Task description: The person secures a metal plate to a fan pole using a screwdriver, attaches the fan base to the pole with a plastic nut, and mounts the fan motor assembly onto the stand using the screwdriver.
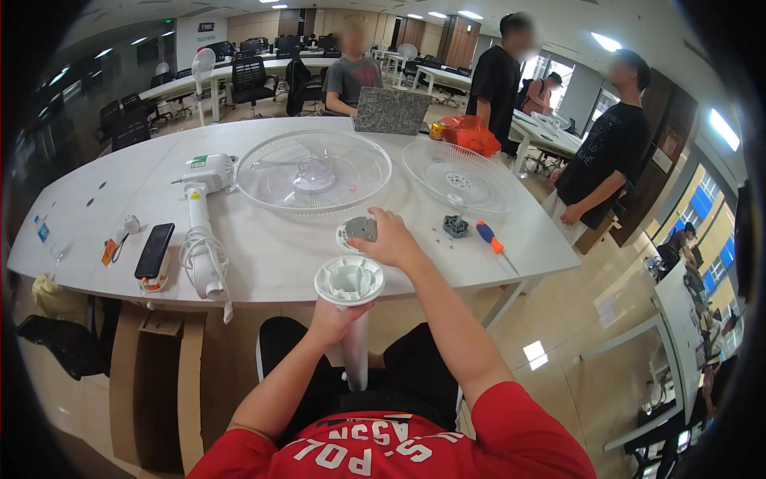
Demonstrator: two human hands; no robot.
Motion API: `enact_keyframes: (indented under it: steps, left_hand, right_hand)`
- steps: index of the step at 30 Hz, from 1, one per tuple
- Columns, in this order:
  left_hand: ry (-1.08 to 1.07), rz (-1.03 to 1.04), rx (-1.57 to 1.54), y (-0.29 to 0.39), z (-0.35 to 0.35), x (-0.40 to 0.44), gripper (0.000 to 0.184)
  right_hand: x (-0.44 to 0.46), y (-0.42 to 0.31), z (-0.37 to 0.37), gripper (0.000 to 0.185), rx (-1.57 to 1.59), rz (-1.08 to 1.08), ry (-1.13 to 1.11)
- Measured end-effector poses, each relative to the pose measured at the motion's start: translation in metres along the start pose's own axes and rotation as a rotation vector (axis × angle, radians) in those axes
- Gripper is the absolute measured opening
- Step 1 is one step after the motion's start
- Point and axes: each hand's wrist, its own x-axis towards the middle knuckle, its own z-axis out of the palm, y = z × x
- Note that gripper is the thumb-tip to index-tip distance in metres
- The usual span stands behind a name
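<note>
White tube and grey plate, held apart

The left hand grips the tube under its collar at the table's near edge; just beyond, the right hand pinches the plate in its fingers. Best keep the tube steady, the plate level.

Single head-worn view, forward and down from close above the red shirt across the table.
</note>
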Motion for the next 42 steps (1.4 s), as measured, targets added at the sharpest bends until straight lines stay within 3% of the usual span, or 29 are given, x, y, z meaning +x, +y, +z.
enact_keyframes:
  steps: [2,12,14,17,23,30,33,36,42]
  left_hand:
    - [0.006,0.044,-0.012,-0.005,-0.002,0.0,0.046]
    - [-0.018,-0.021,-0.038,-0.008,0.0,0.005,0.049]
    - [-0.019,-0.02,-0.046,-0.007,0.001,0.004,0.05]
    - [0.02,-0.003,-0.008,-0.007,0.003,0.0,0.051]
    - [0.031,0.045,-0.053,0.018,0.017,-0.013,0.054]
    - [0.036,0.154,-0.001,0.025,0.024,-0.038,0.057]
    - [-0.009,0.122,0.067,0.038,0.027,-0.044,0.066]
    - [0.094,0.149,0.092,0.063,0.038,-0.043,0.074]
    - [0.177,0.207,0.206,0.047,0.043,-0.045,0.083]
  right_hand:
    - [0.002,0.003,0.014,0.101,0.051,-0.027,0.09]
    - [0.022,0.024,0.017,0.098,0.193,-0.063,0.103]
    - [0.02,0.028,0.012,0.096,0.264,-0.175,0.19]
    - [-0.008,-0.002,-0.031,0.096,0.528,-0.232,0.088]
    - [-0.059,-0.037,-0.085,0.101,0.704,-0.384,-0.063]
    - [-0.097,-0.042,-0.104,0.105,0.723,-0.334,-0.167]
    - [-0.114,-0.053,-0.11,0.103,0.579,-0.374,-0.153]
    - [-0.132,-0.072,-0.108,0.101,0.376,-0.331,-0.094]
    - [-0.153,-0.09,-0.087,0.106,0.318,-0.345,-0.017]
